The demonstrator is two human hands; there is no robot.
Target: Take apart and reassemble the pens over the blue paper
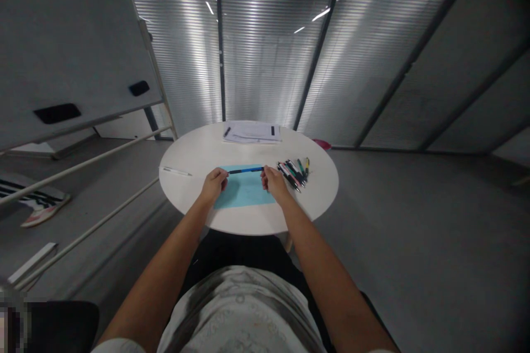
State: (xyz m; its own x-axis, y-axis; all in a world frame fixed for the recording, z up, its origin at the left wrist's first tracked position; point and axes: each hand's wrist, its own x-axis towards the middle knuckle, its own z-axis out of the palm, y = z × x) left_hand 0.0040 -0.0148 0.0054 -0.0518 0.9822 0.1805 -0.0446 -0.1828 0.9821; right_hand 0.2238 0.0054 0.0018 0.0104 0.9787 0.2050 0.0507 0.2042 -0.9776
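Step in hand, as judged: holding a blue pen (247, 170) level above the light-blue sheet (244, 192) on the table (182, 157); left hand (215, 182) and right hand (275, 181) fingers pinch opposite ends; next move likely calls for one side's release

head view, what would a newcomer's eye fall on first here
Probably the blue pen, held at its ends by the left hand and right hand over the light-blue sheet. Next, the cluster of pens beside the right hand on the round white table, and the bright-streaked blinds beyond.
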